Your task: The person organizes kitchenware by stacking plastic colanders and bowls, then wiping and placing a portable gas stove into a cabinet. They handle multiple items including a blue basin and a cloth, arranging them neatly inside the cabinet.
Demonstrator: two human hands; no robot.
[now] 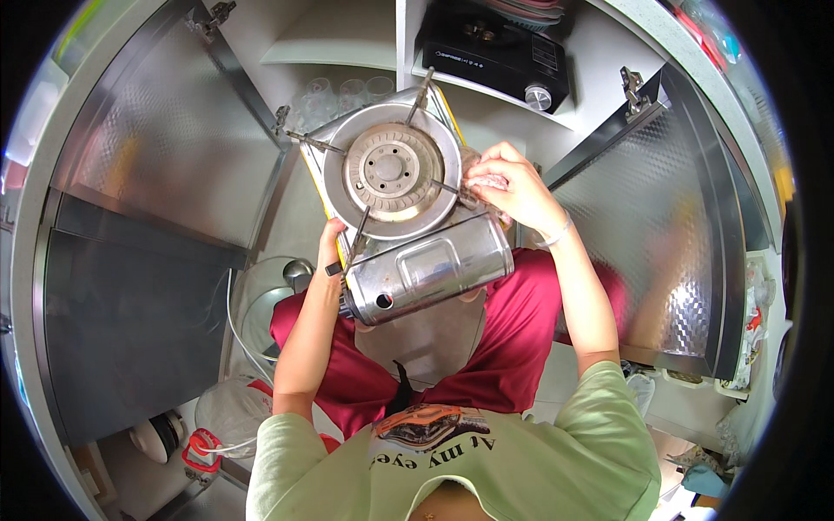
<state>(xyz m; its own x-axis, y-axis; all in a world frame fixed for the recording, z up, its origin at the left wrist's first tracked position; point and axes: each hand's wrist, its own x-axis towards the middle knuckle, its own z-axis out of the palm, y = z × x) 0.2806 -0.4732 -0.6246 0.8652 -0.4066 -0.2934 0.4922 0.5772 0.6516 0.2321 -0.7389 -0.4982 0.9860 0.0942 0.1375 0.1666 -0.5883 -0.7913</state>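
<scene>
A portable gas stove [430,260] with a round metal burner [389,167] and several pan supports is held tilted in front of me, above my knees. My left hand [331,242] grips its left edge, the thumb on the rim and the other fingers hidden beneath. At the stove's right side, my right hand [511,182] pinches a crumpled, pinkish cloth [485,179] against the edge beside the burner ring. The lower part of the stove is a shiny metal canister cover with a round hole near its left end.
Open cabinet doors stand at left [163,130] and right [638,228]. Ahead, a black appliance [495,58] sits on a shelf, with several glasses [352,91] lower left of it. A clear pot lid or bowl [260,312] and a plastic bag [228,413] lie at left.
</scene>
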